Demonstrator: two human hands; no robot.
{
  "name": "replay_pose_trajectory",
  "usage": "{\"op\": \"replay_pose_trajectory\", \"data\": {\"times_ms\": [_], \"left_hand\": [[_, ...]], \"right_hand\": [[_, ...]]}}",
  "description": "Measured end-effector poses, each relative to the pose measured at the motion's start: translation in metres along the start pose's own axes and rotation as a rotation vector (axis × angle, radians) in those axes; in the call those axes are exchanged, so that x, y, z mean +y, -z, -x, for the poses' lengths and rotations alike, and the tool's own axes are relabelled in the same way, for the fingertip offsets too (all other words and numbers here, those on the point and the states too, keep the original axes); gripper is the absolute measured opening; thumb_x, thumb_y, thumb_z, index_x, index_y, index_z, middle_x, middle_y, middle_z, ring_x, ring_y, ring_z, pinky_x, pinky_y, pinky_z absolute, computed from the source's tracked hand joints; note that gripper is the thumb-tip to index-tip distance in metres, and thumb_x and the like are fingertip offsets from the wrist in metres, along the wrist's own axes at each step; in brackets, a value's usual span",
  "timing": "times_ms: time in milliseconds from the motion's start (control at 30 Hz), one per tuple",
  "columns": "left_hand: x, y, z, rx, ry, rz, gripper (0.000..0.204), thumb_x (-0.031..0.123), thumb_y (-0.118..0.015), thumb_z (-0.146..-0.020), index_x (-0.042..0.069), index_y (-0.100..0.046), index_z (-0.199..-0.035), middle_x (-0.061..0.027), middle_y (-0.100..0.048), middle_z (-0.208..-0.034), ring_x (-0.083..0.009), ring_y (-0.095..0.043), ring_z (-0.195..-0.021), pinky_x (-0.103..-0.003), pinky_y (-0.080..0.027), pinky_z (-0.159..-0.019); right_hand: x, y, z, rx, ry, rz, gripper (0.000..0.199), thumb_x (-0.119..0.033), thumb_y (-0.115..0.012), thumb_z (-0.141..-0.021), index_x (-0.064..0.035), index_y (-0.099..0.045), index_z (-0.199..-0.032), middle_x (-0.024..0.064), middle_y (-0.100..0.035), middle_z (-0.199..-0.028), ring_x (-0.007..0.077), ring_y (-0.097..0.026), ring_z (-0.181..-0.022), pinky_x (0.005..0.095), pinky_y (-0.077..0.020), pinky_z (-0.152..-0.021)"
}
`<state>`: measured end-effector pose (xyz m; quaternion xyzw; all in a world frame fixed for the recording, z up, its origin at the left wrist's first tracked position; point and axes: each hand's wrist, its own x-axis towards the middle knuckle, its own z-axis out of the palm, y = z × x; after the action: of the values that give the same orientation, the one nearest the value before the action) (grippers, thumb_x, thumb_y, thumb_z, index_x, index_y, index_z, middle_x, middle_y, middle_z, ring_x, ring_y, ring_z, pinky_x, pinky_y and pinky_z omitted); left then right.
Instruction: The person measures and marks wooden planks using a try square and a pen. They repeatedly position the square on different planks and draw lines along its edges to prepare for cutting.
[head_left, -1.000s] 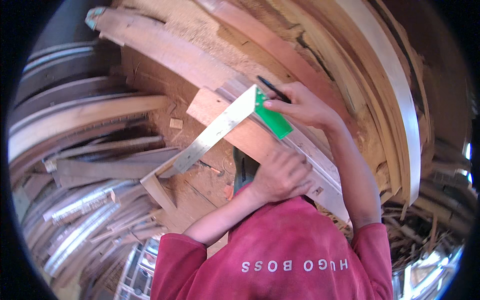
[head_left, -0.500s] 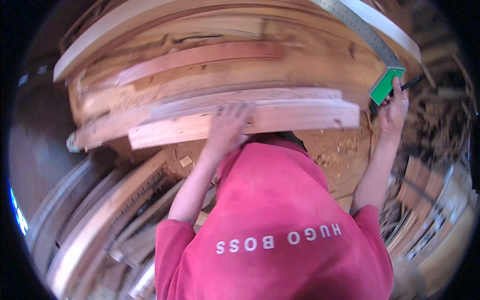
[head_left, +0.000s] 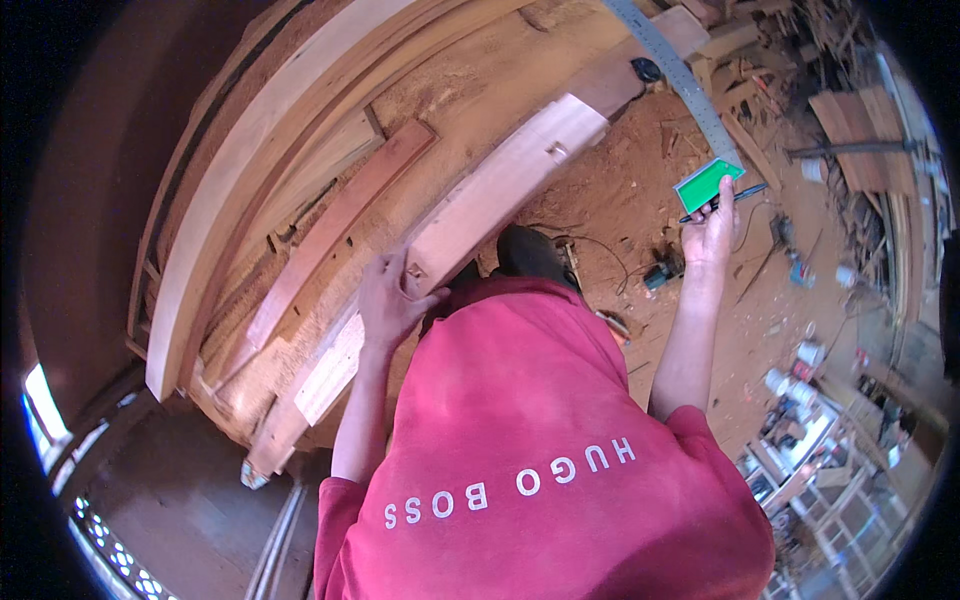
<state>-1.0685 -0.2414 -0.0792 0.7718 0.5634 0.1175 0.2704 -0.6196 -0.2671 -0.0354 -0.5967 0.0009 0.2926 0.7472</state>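
Note:
My left hand (head_left: 388, 302) grips a pale squared wooden beam (head_left: 490, 205), fingers over its far side and thumb across the near side, beside a small cut mortise. A second mortise shows near the beam's upper right end. This beam lies slanted on or against a longer board (head_left: 615, 82); their exact contact is hidden. Off to the right, my raised right hand (head_left: 710, 238) holds a try square (head_left: 708, 186) by its green stock, with the metal blade pointing up and away. A dark pen (head_left: 755, 190) sticks out of the same hand, apart from the beam.
Beyond the beam lie a reddish board (head_left: 345, 215) and long curved planks (head_left: 255, 150) amid sawdust. A black round object (head_left: 646, 70) rests near the far board end. A cable (head_left: 612, 262) crosses the ground. Stacked wood (head_left: 865, 140) and white containers (head_left: 790, 385) stand right.
The view has turned, so the beam now slopes up to the right. My left hand stays beside the same mortise, its thumb now showing. My right hand keeps the square and pen.

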Motion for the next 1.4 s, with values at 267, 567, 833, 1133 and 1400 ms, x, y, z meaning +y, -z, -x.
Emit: {"op": "replay_pose_trajectory", "data": {"times_ms": [267,567,833,1133,1400], "left_hand": [[-0.152,0.065,-0.05,-0.013,0.088,-0.205,0.079,0.031,-0.092,-0.061,0.004,-0.06,-0.128,-0.0163,-0.059,-0.1,-0.0352,-0.058,-0.097,-0.044,-0.047,-0.086],[-0.281,0.054,-0.073,0.269,-0.116,-0.321,0.093,0.041,-0.088,-0.071,-0.001,-0.048,-0.143,-0.0239,-0.061,-0.126,-0.0387,-0.058,-0.119,-0.046,-0.045,-0.102],[-0.053,-0.017,-0.109,0.186,-0.452,0.046,0.074,0.041,-0.078,-0.084,0.002,-0.05,-0.14,-0.0204,-0.057,-0.137,-0.0389,-0.052,-0.129,-0.049,-0.039,-0.108],[0.087,-0.07,-0.106,-0.054,-0.849,-0.149,0.082,0.057,-0.076,-0.078,0.01,-0.05,-0.141,-0.0165,-0.044,-0.15,-0.0358,-0.035,-0.143,-0.054,-0.022,-0.117],[0.114,-0.093,-0.124,-0.122,-0.839,-0.357,0.093,0.064,-0.079,-0.07,0.013,-0.051,-0.143,-0.0164,-0.043,-0.151,-0.0347,-0.032,-0.146,-0.055,-0.019,-0.118]], "right_hand": [[0.023,0.058,0.068,0.021,-0.002,-0.074,0.017,-0.026,-0.068,-0.098,-0.0132,-0.059,-0.09,-0.0059,-0.053,-0.073,0.0034,-0.046,-0.058,0.0195,-0.0324,-0.046],[0.07,0.085,0.13,0.087,-0.084,-0.095,0.021,-0.028,-0.074,-0.093,-0.0144,-0.059,-0.094,-0.0075,-0.055,-0.076,0.0018,-0.048,-0.061,0.0177,-0.0341,-0.047],[0.116,0.069,0.12,-0.035,-0.136,-0.033,0.02,-0.032,-0.073,-0.093,-0.0144,-0.065,-0.092,-0.0063,-0.059,-0.08,0.0043,-0.048,-0.059,0.0209,-0.0347,-0.049],[0.17,0.025,0.103,-0.36,-0.045,0.153,0.019,-0.02,-0.072,-0.093,-0.0053,-0.073,-0.105,-0.0006,-0.071,-0.095,0.0108,-0.062,-0.086,0.0288,-0.0493,-0.084],[0.171,0.012,0.084,-0.437,-0.131,0.109,0.019,-0.021,-0.073,-0.093,-0.0045,-0.071,-0.103,-0.0023,-0.066,-0.091,0.0073,-0.056,-0.083,0.0268,-0.0468,-0.078]]}}
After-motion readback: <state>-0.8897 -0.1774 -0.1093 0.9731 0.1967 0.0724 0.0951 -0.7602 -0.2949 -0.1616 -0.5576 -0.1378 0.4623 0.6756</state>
